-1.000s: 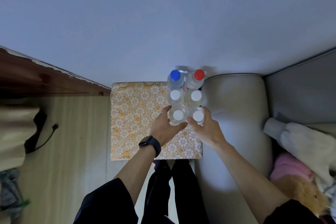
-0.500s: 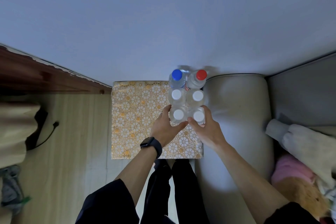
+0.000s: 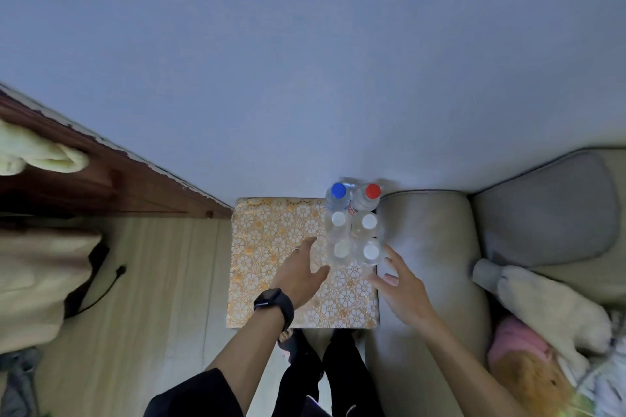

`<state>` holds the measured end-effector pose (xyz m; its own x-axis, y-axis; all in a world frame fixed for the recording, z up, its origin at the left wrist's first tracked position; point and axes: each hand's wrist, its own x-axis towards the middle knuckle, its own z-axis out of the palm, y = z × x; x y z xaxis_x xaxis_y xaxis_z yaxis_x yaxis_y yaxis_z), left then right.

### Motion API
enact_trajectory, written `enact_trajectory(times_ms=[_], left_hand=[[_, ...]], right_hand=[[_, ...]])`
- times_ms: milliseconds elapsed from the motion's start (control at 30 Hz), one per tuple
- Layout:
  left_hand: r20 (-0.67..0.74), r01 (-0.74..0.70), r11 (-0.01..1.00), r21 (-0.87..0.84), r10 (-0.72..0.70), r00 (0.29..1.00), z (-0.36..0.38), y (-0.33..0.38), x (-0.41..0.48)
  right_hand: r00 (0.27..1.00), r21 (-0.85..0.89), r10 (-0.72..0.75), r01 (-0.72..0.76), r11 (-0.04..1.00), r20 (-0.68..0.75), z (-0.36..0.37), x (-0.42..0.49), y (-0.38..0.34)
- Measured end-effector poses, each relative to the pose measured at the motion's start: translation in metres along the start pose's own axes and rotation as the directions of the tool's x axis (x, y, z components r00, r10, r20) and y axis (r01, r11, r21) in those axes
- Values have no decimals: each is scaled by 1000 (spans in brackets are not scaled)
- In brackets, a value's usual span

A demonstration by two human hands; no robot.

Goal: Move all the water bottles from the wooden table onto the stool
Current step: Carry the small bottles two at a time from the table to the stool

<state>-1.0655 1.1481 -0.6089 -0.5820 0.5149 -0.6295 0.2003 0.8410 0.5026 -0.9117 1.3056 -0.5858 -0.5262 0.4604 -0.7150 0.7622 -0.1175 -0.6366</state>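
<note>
Six bottles upright on stool, packed in two rows at right edge beside sofa arm; tight cluster likely steadies each. My left hand and right hand: fingers spread, gripping nothing, flanking nearest pair.

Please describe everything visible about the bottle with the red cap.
The red-capped bottle is clear plastic with a round red cap. It stands upright at the far right corner of the patterned stool, close beside the blue-capped bottle and behind a white-capped bottle. Neither the left hand nor the right hand touches it.
</note>
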Motion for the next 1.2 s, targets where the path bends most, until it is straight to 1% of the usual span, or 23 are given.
enact_trajectory(times_ms=[100,167,267,367,433,500,600,667,767,833,933,1000,1100,1200], left_hand=[[-51,-13,999,-51,11,999,-30,2,-41],[-88,-26,996,-86,18,996,-49,-1,-70],[-155,-40,989,-143,17,988,-73,-15,-109],[-214,-26,981,-192,-16,977,-96,-41,-141],[-255,2,975,-220,-59,965,-109,-62,-159],[-306,33,966,-257,-114,945,-122,-84,-175],[-381,104,943,-317,-228,896,-137,-118,-204],[-431,141,918,-371,-305,849,-142,-140,-227],[-484,198,864,-464,-434,760,-137,-170,-263],[-500,236,811,-535,-529,686,-127,-186,-287],[-498,282,712,-643,-668,552,-102,-203,-328],[-478,304,636,-709,-751,457,-80,-210,-359],[-423,310,502,-807,-859,289,-41,-219,-411],[-360,289,366,-885,-930,76,4,-223,-476]], right_hand=[[997,-18,-47,46,999,-60,-1,-42,-17],[990,-53,-112,108,993,-84,3,-68,-31],[967,-152,-242,229,962,-76,15,-101,-58],[933,-259,-359,340,904,-30,36,-123,-90],[899,-313,-437,422,851,25,55,-132,-109],[862,-350,-495,500,792,110,77,-136,-125],[797,-407,-540,603,686,272,114,-140,-146],[745,-420,-544,667,616,387,140,-143,-157],[650,-421,-518,757,499,555,178,-146,-170],[580,-408,-483,811,419,656,204,-146,-175],[452,-369,-413,890,267,791,245,-155,-182],[372,-324,-352,927,189,859,274,-168,-184],[237,-230,-242,972,56,941,322,-197,-175],[62,-70,-118,995,-72,991,370,-251,-154]])
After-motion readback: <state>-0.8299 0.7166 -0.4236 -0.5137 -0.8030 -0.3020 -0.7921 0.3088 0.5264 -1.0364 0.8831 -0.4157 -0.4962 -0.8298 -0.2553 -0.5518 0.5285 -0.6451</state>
